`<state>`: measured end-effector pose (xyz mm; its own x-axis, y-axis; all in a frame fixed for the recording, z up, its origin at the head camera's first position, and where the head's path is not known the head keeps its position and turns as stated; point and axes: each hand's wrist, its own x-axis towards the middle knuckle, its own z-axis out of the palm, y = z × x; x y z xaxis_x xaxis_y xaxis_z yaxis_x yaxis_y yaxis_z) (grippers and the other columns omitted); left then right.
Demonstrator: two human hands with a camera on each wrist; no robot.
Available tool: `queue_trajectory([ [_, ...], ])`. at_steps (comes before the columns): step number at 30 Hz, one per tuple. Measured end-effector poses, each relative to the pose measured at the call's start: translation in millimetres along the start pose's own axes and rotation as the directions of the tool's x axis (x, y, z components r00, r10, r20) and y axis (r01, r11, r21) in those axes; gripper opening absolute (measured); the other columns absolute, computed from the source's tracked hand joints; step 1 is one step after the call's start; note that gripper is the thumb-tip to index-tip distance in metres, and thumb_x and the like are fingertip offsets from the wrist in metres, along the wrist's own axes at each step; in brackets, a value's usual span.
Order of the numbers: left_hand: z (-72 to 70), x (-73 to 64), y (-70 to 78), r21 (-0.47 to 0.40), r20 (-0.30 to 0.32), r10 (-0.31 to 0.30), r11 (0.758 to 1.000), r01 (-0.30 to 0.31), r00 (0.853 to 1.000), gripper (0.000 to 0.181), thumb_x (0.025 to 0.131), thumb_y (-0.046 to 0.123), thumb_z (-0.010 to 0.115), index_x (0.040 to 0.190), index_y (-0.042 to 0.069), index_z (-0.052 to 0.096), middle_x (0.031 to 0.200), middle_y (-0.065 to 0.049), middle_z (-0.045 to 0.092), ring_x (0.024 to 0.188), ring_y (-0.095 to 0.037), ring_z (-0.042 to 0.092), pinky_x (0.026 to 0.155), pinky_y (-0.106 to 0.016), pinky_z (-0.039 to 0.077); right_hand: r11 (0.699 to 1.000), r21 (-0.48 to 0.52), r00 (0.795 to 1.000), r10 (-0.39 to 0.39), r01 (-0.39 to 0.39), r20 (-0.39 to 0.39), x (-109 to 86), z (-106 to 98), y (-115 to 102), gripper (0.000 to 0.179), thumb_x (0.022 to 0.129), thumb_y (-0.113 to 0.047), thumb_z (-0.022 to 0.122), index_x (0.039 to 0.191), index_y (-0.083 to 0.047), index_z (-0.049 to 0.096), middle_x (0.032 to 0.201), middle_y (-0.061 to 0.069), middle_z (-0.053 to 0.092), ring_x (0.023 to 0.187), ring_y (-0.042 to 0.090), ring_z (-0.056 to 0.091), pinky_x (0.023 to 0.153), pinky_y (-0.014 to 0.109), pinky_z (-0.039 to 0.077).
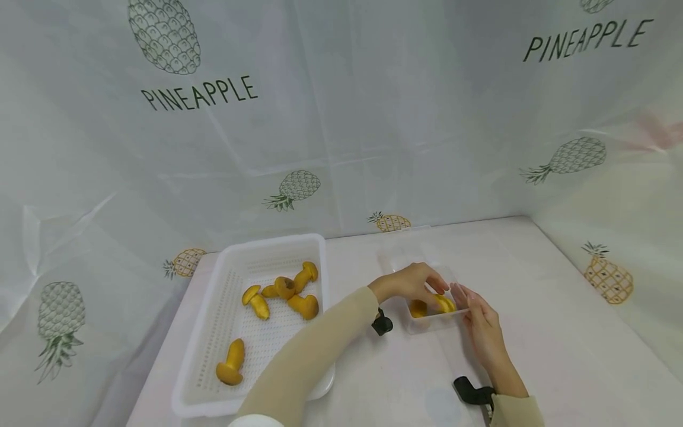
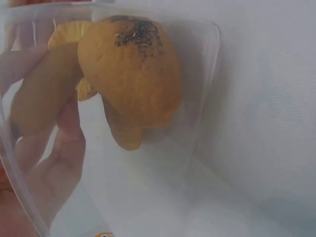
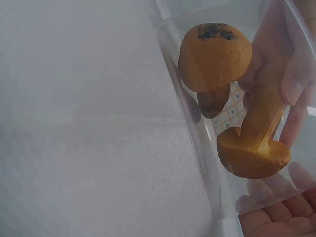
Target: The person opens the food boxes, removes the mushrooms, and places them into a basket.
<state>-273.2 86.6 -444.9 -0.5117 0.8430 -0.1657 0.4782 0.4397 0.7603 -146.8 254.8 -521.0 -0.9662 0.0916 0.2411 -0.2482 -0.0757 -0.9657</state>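
A clear plastic box (image 1: 434, 323) stands on the table with its lid (image 1: 405, 252) folded open behind it. My left hand (image 1: 413, 281) reaches into the box and grips a yellow-orange mushroom (image 3: 266, 113) by its stem. Beside it in the box lies a second mushroom (image 2: 131, 74), its rounded cap marked with a dark patch. Against the right side of the box rests my right hand (image 1: 484, 332), fingers extended along the clear wall. Through the plastic, the right wrist view shows part of the fingers (image 3: 276, 210).
To the left stands a white perforated basket (image 1: 187, 379), holding several mushrooms (image 1: 258, 302), one of them lying apart near the front. Black straps (image 1: 382, 323) show at the wrists. A pineapple-print sheet (image 1: 373, 118) hangs behind the table and along its right side.
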Motion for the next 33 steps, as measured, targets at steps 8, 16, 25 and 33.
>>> queue_trajectory([
  [8, -2.1, -3.5, 2.1, 0.011, -0.085, -0.008, 1.000, 0.009, 0.996, 0.024, 0.079, 0.023, 0.087, 0.098, 0.011, 0.080, 0.086, 0.015, 0.072, 0.083, 0.004, 0.063, 0.076, -0.010, 0.050, 0.999, 0.018, 0.999, -0.037, 0.036, 0.019, 0.4, 0, -1, 0.049, 0.112, -0.018, 0.029, 0.142, 0.020, 0.032, 0.145, 0.004, 0.052, 0.128, -0.001, 0.049, 0.101, 0.011, 0.038],
  [16, -7.0, -9.7, 8.7, 0.082, -0.177, 0.012, 0.997, 0.002, 0.984, 0.020, 0.078, 0.032, 0.087, 0.087, 0.017, 0.079, 0.076, 0.020, 0.068, 0.078, 0.002, 0.061, 0.072, -0.011, 0.049, 1.000, 0.007, 1.000, -0.024, 0.024, 0.002, 0.4, 0, 0, 0.050, 0.112, -0.019, 0.030, 0.142, 0.021, 0.032, 0.139, -0.005, 0.057, 0.124, -0.005, 0.051, 0.099, 0.010, 0.040],
  [25, -18.2, -19.5, 11.4, -0.037, -0.176, 0.084, 0.995, -0.091, 0.981, 0.016, 0.082, 0.025, 0.085, 0.092, 0.013, 0.080, 0.080, 0.016, 0.071, 0.077, 0.000, 0.066, 0.074, -0.015, 0.053, 0.993, -0.068, 0.995, 0.089, -0.092, -0.050, -0.6, 1, -2, 0.058, 0.111, -0.033, 0.032, 0.146, 0.013, 0.036, 0.135, -0.016, 0.052, 0.121, -0.009, 0.045, 0.094, 0.006, 0.040],
  [33, -28.3, -30.3, 9.6, -0.121, -0.209, 0.074, 0.988, -0.101, 0.975, 0.015, 0.081, 0.025, 0.085, 0.092, 0.015, 0.080, 0.082, 0.014, 0.073, 0.080, -0.004, 0.069, 0.073, -0.020, 0.056, 0.981, -0.111, 0.985, 0.148, -0.156, -0.084, -0.5, 2, -6, 0.054, 0.110, -0.038, 0.034, 0.148, -0.001, 0.044, 0.147, 0.000, 0.046, 0.123, -0.006, 0.041, 0.090, 0.006, 0.040],
])
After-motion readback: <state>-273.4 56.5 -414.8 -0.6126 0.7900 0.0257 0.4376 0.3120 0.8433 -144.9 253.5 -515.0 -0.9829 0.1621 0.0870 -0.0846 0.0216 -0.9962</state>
